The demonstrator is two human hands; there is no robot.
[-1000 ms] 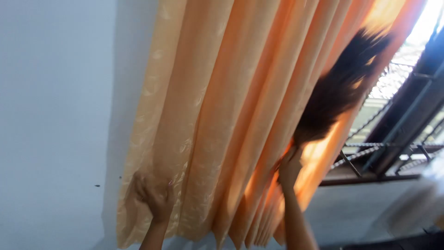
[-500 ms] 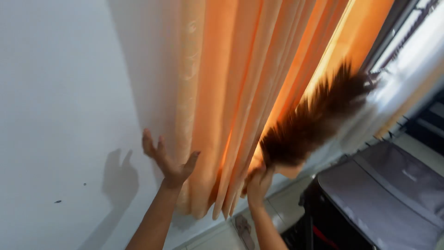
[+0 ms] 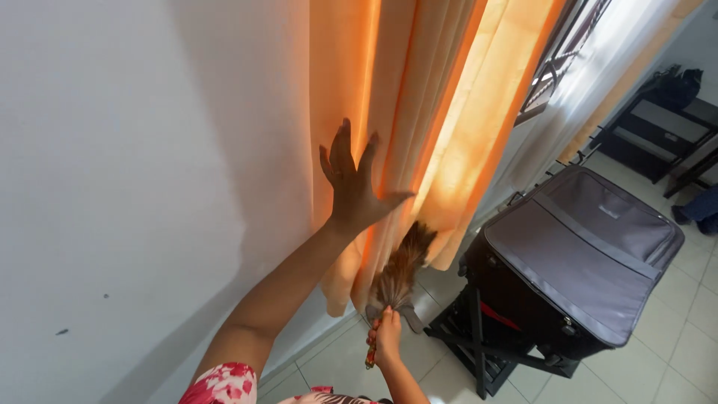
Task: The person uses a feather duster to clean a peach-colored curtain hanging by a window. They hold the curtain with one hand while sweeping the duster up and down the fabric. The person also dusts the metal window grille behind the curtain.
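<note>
Left hand [image 3: 355,179] raised, fingers spread, palm laid flat against orange curtain [image 3: 441,112], gripping nothing. Right hand [image 3: 387,338] lower and nearer the body, clenched around handle of feather duster [image 3: 395,277]. Duster directly above right hand, below and slightly right of left hand; right hand nearer to it. Long axis of duster near vertical, tilted slightly right, brown feather head pointing up into lower curtain folds, handle end pointing down. White wall [image 3: 134,187] left of both hands; grey suitcase [image 3: 580,254] on stand, well right.
</note>
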